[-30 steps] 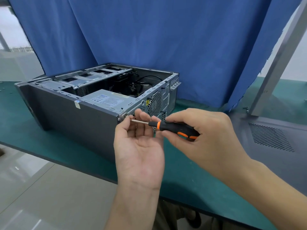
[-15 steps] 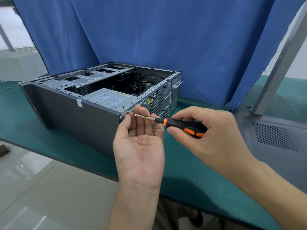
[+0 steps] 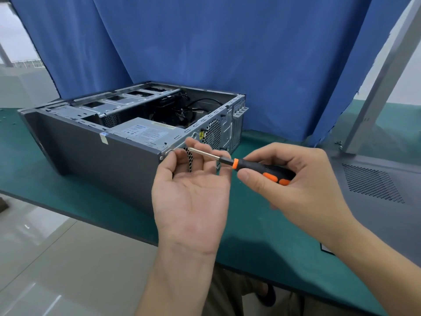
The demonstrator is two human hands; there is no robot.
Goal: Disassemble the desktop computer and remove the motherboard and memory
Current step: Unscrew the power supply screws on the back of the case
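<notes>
- Head view: the computer case (image 3: 102,156) lay on its side on the green mat (image 3: 262,236), its open face upward and its rear end turned toward the person; it sat toward the left of the mat, close to the near edge.
- Inside the case, the grey power supply (image 3: 143,132) sat at the near rear corner with its label up; the drive cage (image 3: 118,103) ran along the far left; black cables (image 3: 182,110) lay in the dark middle, where the motherboard and memory could not be made out.
- The fan grille (image 3: 213,133) showed on the rear wall, just beyond the fingertips.
- The left hand (image 3: 193,197) was held palm up at the rear corner of the case, its fingers loosely bent and slightly spread, gripping nothing that showed; the thumb and forefinger tips were close together by the corner, and whether they touched a screw there could not be told.
- The right hand (image 3: 303,183) gripped the black and orange handle of the screwdriver (image 3: 262,169), thumb below and fingers curled over it; the metal shaft pointed left across the left fingertips, its tip beside the middle finger.
- A perforated grey side panel (image 3: 376,185) lay flat on the mat to the right; a blue curtain (image 3: 227,53) hung behind, and a grey metal post (image 3: 382,76) leaned at the right.
</notes>
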